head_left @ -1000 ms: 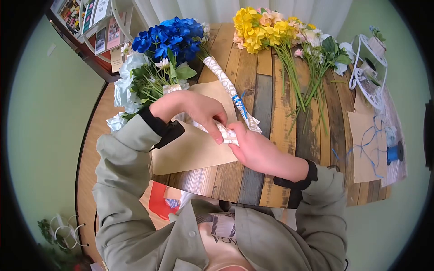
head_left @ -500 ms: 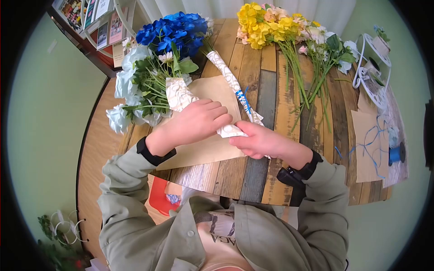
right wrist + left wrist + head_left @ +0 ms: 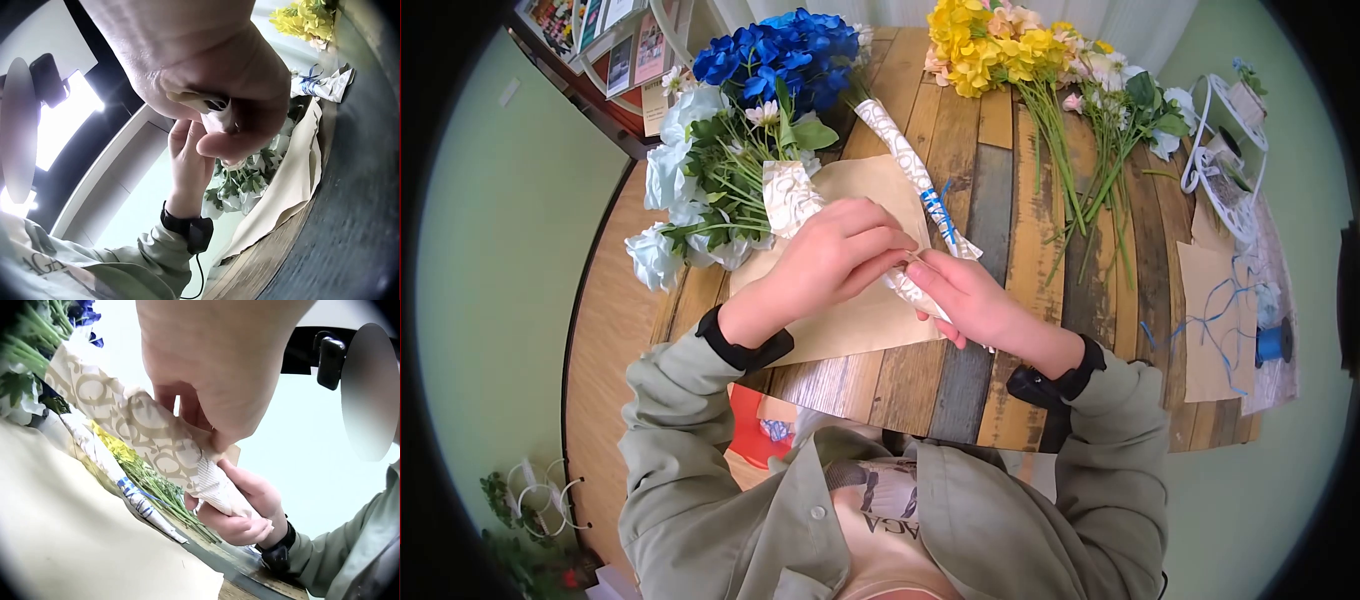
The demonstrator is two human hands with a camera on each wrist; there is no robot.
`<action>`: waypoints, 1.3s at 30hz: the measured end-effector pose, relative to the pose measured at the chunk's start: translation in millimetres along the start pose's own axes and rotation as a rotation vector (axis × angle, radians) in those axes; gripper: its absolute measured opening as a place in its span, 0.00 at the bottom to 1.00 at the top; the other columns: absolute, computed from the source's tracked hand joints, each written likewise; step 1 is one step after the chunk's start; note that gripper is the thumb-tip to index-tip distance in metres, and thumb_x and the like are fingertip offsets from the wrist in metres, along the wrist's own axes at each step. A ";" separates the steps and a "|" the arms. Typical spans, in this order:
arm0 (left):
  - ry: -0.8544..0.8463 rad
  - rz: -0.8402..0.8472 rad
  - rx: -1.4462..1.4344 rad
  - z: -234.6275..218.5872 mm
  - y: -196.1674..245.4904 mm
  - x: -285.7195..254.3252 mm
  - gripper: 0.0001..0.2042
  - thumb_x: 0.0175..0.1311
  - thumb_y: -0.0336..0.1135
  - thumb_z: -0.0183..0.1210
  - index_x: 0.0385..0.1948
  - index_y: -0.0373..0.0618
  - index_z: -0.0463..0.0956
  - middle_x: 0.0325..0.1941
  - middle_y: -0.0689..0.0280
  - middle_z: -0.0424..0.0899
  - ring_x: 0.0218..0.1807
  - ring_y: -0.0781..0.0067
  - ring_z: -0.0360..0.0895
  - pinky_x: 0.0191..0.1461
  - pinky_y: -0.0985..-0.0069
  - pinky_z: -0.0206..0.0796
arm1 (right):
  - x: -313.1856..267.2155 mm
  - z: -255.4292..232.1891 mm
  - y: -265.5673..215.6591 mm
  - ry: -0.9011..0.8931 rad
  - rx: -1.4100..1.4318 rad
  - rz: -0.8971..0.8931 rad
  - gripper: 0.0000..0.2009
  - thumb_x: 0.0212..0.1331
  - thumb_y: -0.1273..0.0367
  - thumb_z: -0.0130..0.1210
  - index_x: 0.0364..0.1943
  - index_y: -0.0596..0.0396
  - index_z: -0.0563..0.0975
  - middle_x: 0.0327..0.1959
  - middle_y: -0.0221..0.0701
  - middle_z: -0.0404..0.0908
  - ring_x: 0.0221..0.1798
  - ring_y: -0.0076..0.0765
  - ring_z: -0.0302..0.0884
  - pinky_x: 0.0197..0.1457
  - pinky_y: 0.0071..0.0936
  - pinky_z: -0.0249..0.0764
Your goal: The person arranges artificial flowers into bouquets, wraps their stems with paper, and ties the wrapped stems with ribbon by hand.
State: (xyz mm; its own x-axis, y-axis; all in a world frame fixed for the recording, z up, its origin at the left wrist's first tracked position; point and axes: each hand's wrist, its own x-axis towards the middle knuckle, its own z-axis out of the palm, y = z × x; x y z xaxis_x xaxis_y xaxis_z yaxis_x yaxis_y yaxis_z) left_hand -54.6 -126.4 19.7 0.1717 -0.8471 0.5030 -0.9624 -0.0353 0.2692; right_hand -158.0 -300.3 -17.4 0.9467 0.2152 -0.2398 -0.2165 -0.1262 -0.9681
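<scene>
A bouquet of pale blue flowers (image 3: 668,178) lies with its stems rolled in white-and-beige patterned paper (image 3: 790,198). My right hand (image 3: 985,312) grips the narrow lower end of that wrap, thumb on top and fingers beneath, as the left wrist view shows. Just above it my left hand (image 3: 835,255) pinches the paper, its fingertips close to the right thumb. Its fingers partly hide the wrap in the head view. A sheet of kraft paper (image 3: 880,185) lies under the hands. Beyond it rests a blue bouquet (image 3: 780,60), its patterned wrap tied with blue ribbon (image 3: 937,210).
Yellow flowers (image 3: 975,50) and loose green stems (image 3: 1090,190) lie at the back right of the wooden table (image 3: 955,400). Along the right side are a white wire rack (image 3: 1225,215), a blue ribbon spool (image 3: 1274,341) and another kraft sheet (image 3: 1208,350).
My left hand has turned over from a bent-wrist pose and come back to the lower wrap. More of the patterned paper now shows. My right hand keeps its hold at the lower end.
</scene>
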 end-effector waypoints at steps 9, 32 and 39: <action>-0.134 0.084 0.176 14.1 19.7 -13.7 0.18 0.41 0.29 0.64 0.37 0.40 0.72 0.40 0.61 0.74 0.42 0.60 0.73 0.43 0.67 0.66 | 6.2 -12.9 6.6 -0.034 0.197 0.064 0.16 0.68 0.61 0.38 0.34 0.60 0.71 0.22 0.31 0.76 0.15 0.25 0.71 0.16 0.20 0.70; -0.086 -0.032 0.233 40.5 25.5 -11.6 0.15 0.35 0.30 0.62 0.27 0.43 0.68 0.28 0.63 0.69 0.33 0.62 0.69 0.39 0.69 0.60 | 24.6 -24.4 29.6 0.287 -0.471 -0.331 0.14 0.60 0.64 0.51 0.24 0.62 0.72 0.22 0.48 0.72 0.28 0.55 0.73 0.31 0.41 0.67; -0.201 -0.082 0.192 36.1 28.4 -18.3 0.15 0.37 0.28 0.60 0.30 0.42 0.69 0.31 0.63 0.71 0.37 0.61 0.70 0.45 0.69 0.61 | 23.7 -28.9 24.7 0.240 -0.536 -0.377 0.12 0.59 0.66 0.50 0.24 0.61 0.72 0.21 0.47 0.73 0.28 0.55 0.73 0.31 0.41 0.68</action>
State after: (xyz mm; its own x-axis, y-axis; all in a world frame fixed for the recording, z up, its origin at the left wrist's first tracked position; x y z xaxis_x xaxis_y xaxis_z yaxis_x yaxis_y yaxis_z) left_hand -92.6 -131.1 -11.5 0.2240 -0.9246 0.3083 -0.9726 -0.1916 0.1320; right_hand -134.0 -326.3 -44.9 0.9740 0.1258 0.1883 0.2264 -0.5591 -0.7976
